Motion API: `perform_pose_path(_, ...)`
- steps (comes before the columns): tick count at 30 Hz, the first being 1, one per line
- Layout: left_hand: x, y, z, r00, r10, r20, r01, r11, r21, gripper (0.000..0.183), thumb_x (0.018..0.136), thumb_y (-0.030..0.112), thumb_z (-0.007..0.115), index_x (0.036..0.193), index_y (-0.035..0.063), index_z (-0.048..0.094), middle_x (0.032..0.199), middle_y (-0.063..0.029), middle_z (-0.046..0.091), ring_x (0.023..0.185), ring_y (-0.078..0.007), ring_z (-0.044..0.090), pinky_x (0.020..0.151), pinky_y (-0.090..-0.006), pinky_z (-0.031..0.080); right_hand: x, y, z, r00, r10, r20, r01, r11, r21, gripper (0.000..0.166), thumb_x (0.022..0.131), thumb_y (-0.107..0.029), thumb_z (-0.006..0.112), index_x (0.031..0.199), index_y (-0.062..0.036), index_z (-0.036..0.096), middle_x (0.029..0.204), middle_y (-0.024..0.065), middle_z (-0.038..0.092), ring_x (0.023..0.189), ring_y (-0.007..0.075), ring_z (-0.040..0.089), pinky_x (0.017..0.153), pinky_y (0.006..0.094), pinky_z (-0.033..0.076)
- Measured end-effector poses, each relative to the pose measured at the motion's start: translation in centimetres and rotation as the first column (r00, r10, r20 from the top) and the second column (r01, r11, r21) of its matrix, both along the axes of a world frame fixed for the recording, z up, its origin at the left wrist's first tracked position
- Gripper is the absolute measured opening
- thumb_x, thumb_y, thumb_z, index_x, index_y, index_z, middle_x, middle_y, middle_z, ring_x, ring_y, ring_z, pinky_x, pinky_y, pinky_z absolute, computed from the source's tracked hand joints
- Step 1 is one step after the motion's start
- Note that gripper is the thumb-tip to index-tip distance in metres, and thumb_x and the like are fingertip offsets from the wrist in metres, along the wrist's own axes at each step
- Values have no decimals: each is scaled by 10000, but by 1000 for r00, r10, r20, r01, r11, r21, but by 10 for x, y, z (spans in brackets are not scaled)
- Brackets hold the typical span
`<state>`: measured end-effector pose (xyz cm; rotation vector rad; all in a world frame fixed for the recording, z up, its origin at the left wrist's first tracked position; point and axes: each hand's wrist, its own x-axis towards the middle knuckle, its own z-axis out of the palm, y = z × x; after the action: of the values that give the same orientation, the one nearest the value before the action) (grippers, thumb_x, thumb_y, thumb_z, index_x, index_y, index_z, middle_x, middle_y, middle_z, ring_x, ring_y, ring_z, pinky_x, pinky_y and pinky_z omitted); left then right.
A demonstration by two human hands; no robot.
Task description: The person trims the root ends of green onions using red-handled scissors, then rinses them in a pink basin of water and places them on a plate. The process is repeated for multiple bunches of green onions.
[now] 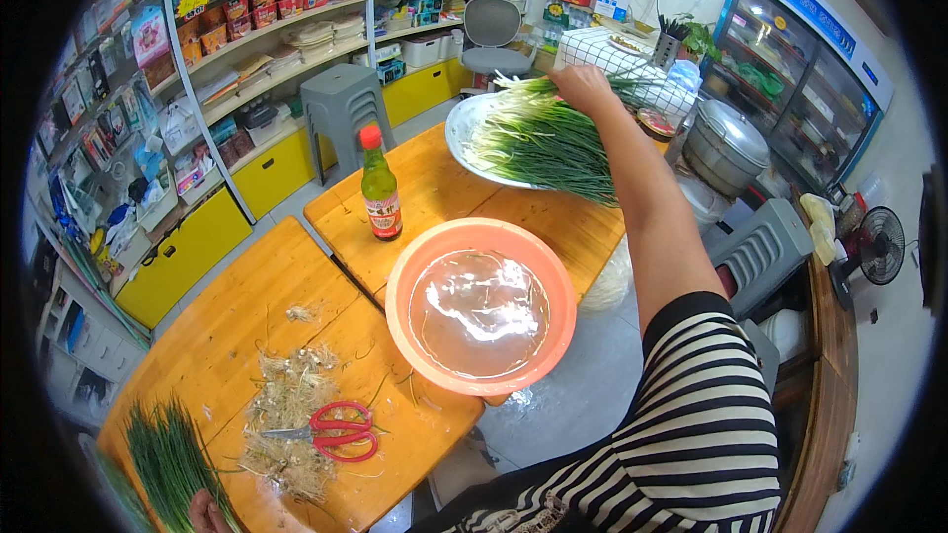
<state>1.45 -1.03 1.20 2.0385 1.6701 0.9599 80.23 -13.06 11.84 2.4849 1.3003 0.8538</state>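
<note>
My right hand [586, 90] reaches over the far side of a large white oval plate [461, 135] and is closed around some thin scallions, white ends to the left and green tips to the right. A thick heap of scallions [548, 148] lies on that plate. At the lower left, my left hand [207, 512] grips a bunch of green scallions [167, 459]; the frame's edge cuts off part of the hand. Red-handled scissors [344, 431] lie on a pile of trimmed roots [292, 392]. Between my hands stands a pink plastic basin [480, 381] of cloudy water.
A green glass bottle with a red cap [381, 192] stands beside the basin on the wooden table [422, 185]. Stacked grey stools [344, 115] stand beyond it. A lidded metal pot [726, 141] and a fan [874, 244] are on the right.
</note>
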Motion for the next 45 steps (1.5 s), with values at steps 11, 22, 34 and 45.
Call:
perform_pose_path(11, -2, -18, -2, 994, 113, -5, -113, 993, -25, 298, 905, 196, 578, 1097, -22, 646, 1089, -183, 647, 990, -305, 600, 895, -375, 458, 11, -13, -30, 972, -88, 218, 99, 994, -39, 195, 901, -198, 480, 1037, -203, 619, 993, 85, 652, 954, 284, 641, 714, 442, 489)
perform_pose_path(22, -28, -29, 1, 960, -33, -279, 69, 990, 120, 285, 911, 158, 550, 1118, -27, 618, 1175, -180, 597, 1058, -332, 572, 935, -383, 449, -28, -41, 34, 902, -286, -323, 264, 958, -112, 927, 586, -329, 836, 1405, -267, 406, 1288, 90, 553, 1194, 282, 524, 974, 461, 418)
perform_pose_path(34, -67, -32, -13, 994, 0, -111, 27, 970, 242, 181, 841, 24, 607, 1018, 38, 643, 1030, -125, 656, 974, -264, 630, 837, -344, 497, -143, -123, -22, 620, 527, -582, -148, 806, 572, 409, 917, -170, 595, 1303, -50, 533, 1241, 123, 593, 1096, 206, 583, 952, 327, 450)
perform_pose_path(45, -115, -26, -60, 950, 129, -285, -40, 953, 299, 120, 820, 64, 619, 932, 53, 658, 969, -130, 654, 899, -326, 617, 779, -383, 490, -486, -74, -143, 255, 720, -646, -451, 679, 579, 246, 833, -81, 649, 1070, -16, 627, 1049, 156, 634, 977, 304, 614, 851, 362, 480)
